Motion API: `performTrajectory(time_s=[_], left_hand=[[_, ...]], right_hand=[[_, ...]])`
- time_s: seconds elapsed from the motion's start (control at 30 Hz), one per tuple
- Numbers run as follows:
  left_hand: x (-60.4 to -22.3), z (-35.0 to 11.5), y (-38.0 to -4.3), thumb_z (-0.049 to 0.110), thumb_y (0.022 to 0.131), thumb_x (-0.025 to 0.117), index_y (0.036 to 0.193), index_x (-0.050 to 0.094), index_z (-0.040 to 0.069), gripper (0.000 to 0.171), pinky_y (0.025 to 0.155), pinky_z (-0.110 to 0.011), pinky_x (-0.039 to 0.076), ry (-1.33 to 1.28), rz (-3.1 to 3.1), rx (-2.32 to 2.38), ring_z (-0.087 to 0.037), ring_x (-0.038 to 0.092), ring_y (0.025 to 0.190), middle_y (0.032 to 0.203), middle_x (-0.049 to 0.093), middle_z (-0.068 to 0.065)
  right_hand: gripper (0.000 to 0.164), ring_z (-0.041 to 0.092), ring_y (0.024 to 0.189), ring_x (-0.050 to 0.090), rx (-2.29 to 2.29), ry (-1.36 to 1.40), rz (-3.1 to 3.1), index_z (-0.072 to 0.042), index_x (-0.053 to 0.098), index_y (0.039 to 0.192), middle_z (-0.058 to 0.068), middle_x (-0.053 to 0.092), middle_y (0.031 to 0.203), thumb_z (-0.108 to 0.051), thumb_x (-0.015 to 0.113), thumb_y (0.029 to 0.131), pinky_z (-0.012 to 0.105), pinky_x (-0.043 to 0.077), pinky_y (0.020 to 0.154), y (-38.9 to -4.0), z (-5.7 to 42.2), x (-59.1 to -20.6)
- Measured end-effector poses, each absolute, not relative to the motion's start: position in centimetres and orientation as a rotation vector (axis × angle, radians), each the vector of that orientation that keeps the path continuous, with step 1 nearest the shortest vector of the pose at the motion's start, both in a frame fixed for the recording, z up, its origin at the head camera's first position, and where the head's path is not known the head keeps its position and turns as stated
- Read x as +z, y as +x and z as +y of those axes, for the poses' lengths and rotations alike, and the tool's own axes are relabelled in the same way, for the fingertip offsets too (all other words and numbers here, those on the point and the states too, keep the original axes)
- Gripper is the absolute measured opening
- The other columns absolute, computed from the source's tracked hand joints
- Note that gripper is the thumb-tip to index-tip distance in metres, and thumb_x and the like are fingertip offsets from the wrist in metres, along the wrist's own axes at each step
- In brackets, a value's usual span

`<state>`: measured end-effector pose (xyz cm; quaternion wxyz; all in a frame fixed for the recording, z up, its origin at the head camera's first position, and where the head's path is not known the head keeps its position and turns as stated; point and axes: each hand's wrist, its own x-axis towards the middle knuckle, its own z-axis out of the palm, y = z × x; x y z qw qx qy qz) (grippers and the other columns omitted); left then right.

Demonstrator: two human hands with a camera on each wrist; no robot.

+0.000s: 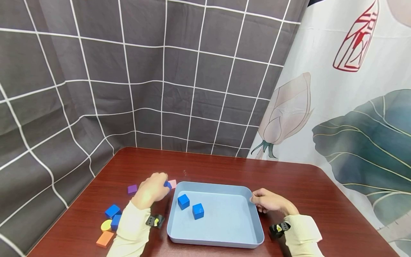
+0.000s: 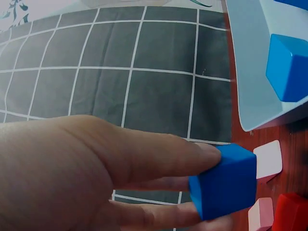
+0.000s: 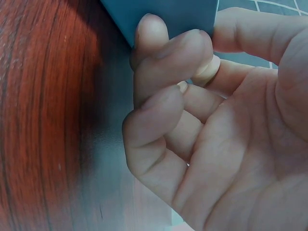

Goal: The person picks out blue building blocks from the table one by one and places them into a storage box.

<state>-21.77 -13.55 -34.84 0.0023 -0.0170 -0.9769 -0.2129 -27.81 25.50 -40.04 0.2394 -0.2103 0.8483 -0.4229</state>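
Note:
My left hand (image 1: 152,188) is at the tray's far left corner, pinching a blue cube (image 2: 226,183) between thumb and fingers. Beside that cube on the table lies a pink block (image 1: 173,184); the left wrist view also shows a red block (image 2: 291,214) near it. A light blue tray (image 1: 231,221) stands in front of me with two blue cubes inside, one cube (image 1: 183,202) near the left wall and another cube (image 1: 198,211) closer to the middle. At the tray's right side, my right hand (image 1: 271,200) grips the wall with curled fingers and thumb.
Left of my left arm lie a purple block (image 1: 132,189), a blue block (image 1: 112,211), a second blue block (image 1: 116,222), a yellow round piece (image 1: 106,225) and an orange block (image 1: 105,239). A dark gridded curtain (image 1: 179,96) hangs behind the wooden table (image 1: 205,167).

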Motion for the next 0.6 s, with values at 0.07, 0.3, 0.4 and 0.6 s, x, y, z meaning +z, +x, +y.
performTrajectory(time_s=[0.07,0.3,0.4,0.6], left_hand=[[-34.9,-13.4,-21.9,0.015,0.078,0.068,0.107,0.059,0.002,0.033,0.064,-0.044,0.051,-0.082,-3.048,-0.667,-0.023,0.053,0.073,0.090,0.058,-0.013],[-35.0,-12.5,-21.8,0.015,0.078,0.070,0.107,0.060,0.003,0.033,0.069,-0.044,0.053,-0.169,-2.990,-0.723,-0.023,0.056,0.079,0.094,0.059,-0.011],[-35.1,-12.0,-21.7,0.013,0.078,0.070,0.108,0.060,0.004,0.032,0.071,-0.042,0.053,-0.218,-2.991,-0.757,-0.022,0.056,0.081,0.095,0.059,-0.010],[-35.3,-11.1,-21.8,0.012,0.078,0.070,0.109,0.061,0.003,0.033,0.074,-0.042,0.053,-0.325,-3.000,-0.781,-0.023,0.055,0.085,0.099,0.060,-0.011]], right_hand=[[0.030,0.012,0.050,0.042,-1.153,-0.576,2.321,0.009,0.037,0.070,0.000,0.039,0.055,-0.011,0.047,0.090,0.023,0.035,0.045,-27.8,25.5,-40.1],[0.030,0.013,0.051,0.042,-1.156,-0.576,2.317,0.009,0.037,0.071,0.001,0.039,0.056,-0.011,0.048,0.091,0.024,0.035,0.046,-27.9,25.6,-40.1],[0.030,0.013,0.051,0.043,-1.150,-0.581,2.324,0.009,0.038,0.070,0.000,0.039,0.056,-0.011,0.047,0.091,0.024,0.035,0.045,-27.9,25.6,-40.1],[0.029,0.012,0.050,0.043,-1.134,-0.579,2.337,0.007,0.039,0.070,0.000,0.040,0.055,-0.012,0.047,0.090,0.023,0.036,0.046,-28.0,25.6,-40.2]])
